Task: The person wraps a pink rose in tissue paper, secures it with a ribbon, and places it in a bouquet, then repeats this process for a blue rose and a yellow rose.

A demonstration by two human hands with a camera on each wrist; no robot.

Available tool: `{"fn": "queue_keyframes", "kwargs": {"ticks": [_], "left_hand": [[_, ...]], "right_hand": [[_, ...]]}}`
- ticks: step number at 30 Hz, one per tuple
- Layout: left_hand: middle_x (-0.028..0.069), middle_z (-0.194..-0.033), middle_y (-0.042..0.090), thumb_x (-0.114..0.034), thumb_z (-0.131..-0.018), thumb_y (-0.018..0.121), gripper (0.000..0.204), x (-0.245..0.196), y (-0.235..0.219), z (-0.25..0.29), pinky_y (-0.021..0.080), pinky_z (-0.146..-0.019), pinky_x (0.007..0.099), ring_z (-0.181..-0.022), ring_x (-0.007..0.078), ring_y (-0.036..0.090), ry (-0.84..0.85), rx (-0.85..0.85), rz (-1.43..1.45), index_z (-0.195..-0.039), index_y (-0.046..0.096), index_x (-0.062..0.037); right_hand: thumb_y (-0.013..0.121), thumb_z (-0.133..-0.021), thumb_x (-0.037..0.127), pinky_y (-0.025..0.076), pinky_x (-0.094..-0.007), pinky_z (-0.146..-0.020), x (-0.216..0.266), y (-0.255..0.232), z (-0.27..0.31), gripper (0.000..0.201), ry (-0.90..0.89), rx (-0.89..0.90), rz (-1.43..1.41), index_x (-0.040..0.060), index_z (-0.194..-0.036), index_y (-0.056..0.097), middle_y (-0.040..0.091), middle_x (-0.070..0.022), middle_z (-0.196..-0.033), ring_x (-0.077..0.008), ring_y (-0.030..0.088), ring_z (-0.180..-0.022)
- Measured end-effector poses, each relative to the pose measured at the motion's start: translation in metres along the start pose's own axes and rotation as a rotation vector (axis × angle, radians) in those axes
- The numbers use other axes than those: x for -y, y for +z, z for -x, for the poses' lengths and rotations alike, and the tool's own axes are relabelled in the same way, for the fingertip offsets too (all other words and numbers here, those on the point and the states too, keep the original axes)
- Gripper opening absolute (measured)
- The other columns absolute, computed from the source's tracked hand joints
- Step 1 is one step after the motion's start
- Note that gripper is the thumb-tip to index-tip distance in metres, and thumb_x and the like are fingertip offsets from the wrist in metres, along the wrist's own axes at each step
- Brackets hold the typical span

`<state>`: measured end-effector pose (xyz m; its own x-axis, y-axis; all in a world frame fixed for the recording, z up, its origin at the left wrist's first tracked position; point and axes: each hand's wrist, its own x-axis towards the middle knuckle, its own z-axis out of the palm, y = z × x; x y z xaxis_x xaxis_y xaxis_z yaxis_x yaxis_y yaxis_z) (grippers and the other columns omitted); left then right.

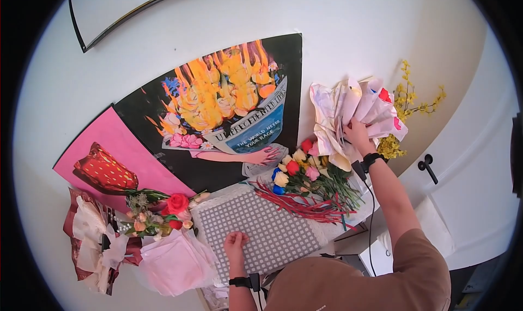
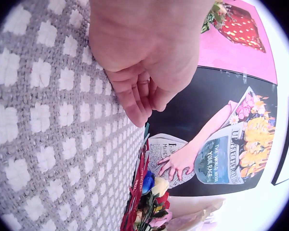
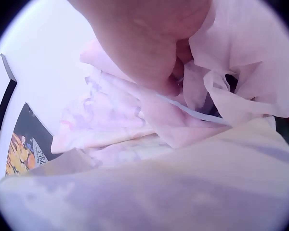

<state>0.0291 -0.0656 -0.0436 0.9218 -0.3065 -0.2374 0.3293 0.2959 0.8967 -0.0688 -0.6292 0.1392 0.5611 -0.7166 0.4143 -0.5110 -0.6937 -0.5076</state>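
Note:
My right hand (image 1: 358, 137) is up at the back right, in among crumpled pale wrapping paper (image 1: 330, 110). Seen from the right wrist, the thumb and fingers (image 3: 176, 72) curl in at the folds of pinkish wrapping paper (image 3: 115, 115), and the paper partly hides the fingertips. My left hand (image 1: 235, 243) hovers low over a grey and white checked cloth (image 1: 261, 218), holding nothing. In the left wrist view its fingers (image 2: 135, 103) are loosely bent, close above the weave.
Artificial roses (image 1: 294, 167) and dark red ribbons (image 1: 305, 206) lie at the cloth's far right. More flowers (image 1: 177, 204), pink paper sheets (image 1: 177, 262) and a brown-red wrapped bundle (image 1: 90, 245) sit left. Yellow blossom sprigs (image 1: 406, 98) stand back right; painted panels (image 1: 234, 104) lean behind.

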Motion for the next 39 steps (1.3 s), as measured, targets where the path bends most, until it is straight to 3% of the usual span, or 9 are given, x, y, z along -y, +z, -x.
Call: {"fn": "queue_keyframes", "kwargs": {"ticks": [14,19,29,34,39], "left_hand": [[0.0085,-0.088,0.068,-0.009,-0.097,0.063,0.008,-0.006,0.005,0.001,0.06,-0.072,0.0293,-0.077,0.0169,0.067,-0.014,0.027,-0.068,-0.098,0.062,-0.001],[0.0083,-0.089,0.068,-0.009,-0.097,0.063,0.009,-0.007,0.002,0.003,0.06,-0.072,0.0299,-0.078,0.0165,0.067,-0.019,0.038,-0.103,-0.098,0.063,-0.0006],[0.0087,-0.09,0.068,-0.011,-0.097,0.064,0.01,-0.001,0.0,0.0,0.059,-0.072,0.0302,-0.078,0.017,0.067,-0.018,0.04,-0.078,-0.099,0.063,-0.0012],[0.0087,-0.09,0.068,-0.01,-0.098,0.063,0.009,-0.001,0.0,0.0,0.059,-0.072,0.0301,-0.078,0.017,0.067,-0.01,0.038,-0.07,-0.099,0.063,-0.001],[0.0086,-0.09,0.068,-0.01,-0.098,0.063,0.009,-0.002,0.003,0.001,0.059,-0.072,0.0301,-0.078,0.0172,0.067,-0.012,0.041,-0.084,-0.098,0.064,-0.0008]], "right_hand": [[0.067,-0.083,0.028,0.055,-0.0494,-0.075,0.005,-0.006,0.007,0.031,0.075,-0.155,0.081,-0.0031,-0.086,0.069,0.069,-0.0257,-0.082,-0.0421,0.068,-0.081],[0.065,-0.083,0.034,0.055,-0.0501,-0.074,0.033,-0.022,0.008,0.037,0.154,-0.122,0.239,-0.0024,-0.083,0.071,0.069,-0.0258,-0.08,-0.0416,0.069,-0.079],[0.063,-0.085,0.031,0.056,-0.0504,-0.075,0.018,-0.008,-0.014,0.035,0.052,-0.029,0.296,-0.0021,-0.087,0.071,0.07,-0.0267,-0.085,-0.0419,0.069,-0.08],[0.064,-0.084,0.033,0.055,-0.0502,-0.073,0.014,-0.005,-0.017,0.037,0.162,-0.06,0.299,-0.0026,-0.084,0.071,0.07,-0.0246,-0.084,-0.0409,0.07,-0.08],[0.064,-0.085,0.038,0.055,-0.0495,-0.073,0.011,-0.005,-0.017,0.041,0.151,-0.046,0.296,-0.0013,-0.08,0.072,0.07,-0.0233,-0.082,-0.0409,0.07,-0.078]]}}
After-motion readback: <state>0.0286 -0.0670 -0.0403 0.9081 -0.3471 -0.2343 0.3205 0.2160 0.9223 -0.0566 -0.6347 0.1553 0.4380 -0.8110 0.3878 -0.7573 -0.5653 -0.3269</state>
